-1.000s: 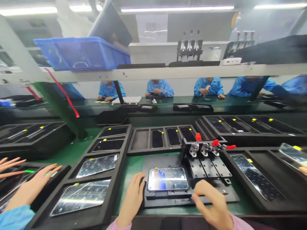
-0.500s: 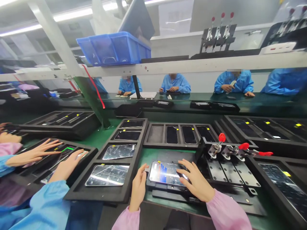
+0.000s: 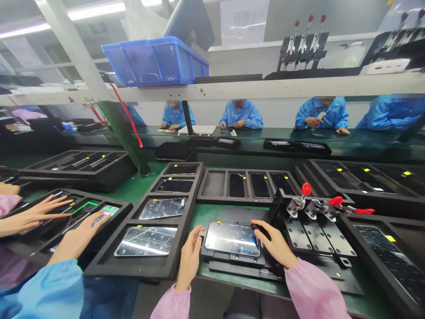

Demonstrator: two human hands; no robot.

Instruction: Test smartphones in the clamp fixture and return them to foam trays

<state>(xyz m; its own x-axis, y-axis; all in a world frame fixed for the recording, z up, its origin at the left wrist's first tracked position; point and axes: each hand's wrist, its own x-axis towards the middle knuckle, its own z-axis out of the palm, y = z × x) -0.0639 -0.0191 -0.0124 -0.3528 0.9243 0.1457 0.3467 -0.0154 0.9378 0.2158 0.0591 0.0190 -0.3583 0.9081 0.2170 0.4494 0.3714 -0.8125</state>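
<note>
A phone screen (image 3: pixel 230 238) with a bright, reflective face and a yellow tag at its top edge lies flat on a black fixture (image 3: pixel 232 258) in front of me. My left hand (image 3: pixel 190 254) is at the screen's left end, its thumb and forefinger pinched together; what they hold, if anything, is too small to make out. My right hand (image 3: pixel 277 243) is at the right end, fingers apart, with fingertips by the right edge and upper corner. Right of it stands a clamp fixture (image 3: pixel 320 230) with red-tipped levers.
A foam tray (image 3: pixel 181 266) with several phone screens stands on the left. Another tray (image 3: pixel 214 201) lies behind the fixture, and a third tray (image 3: pixel 365 261) is on the right. A co-worker's hands (image 3: pixel 75 237) work at the far left. A blue bin (image 3: pixel 152 62) sits on the shelf overhead.
My right hand has drawn back rightward from over the screen to its right end. The blue pattern on the screen has mostly gone. My left hand stays at the left end.
</note>
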